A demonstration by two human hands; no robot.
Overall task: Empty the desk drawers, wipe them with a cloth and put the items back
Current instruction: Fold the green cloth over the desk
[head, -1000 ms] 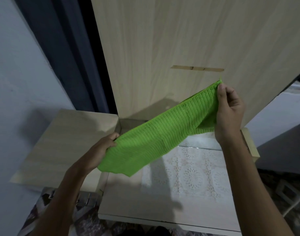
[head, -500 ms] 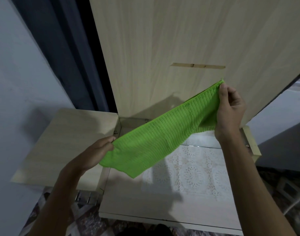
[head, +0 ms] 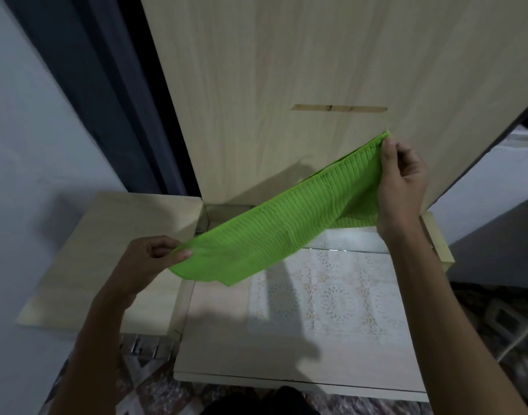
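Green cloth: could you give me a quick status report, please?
Left hand and right hand each pinch an end. Green cloth stretched above open drawer. Nothing in the way.

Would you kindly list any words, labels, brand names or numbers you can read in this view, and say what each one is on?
None: no readable text shows anywhere.
The green cloth, held stretched between the left hand and right hand, bears only a ribbed weave.
The wooden panel shows only a plain slot.
The drawer holds a lace-patterned liner, with no lettering.
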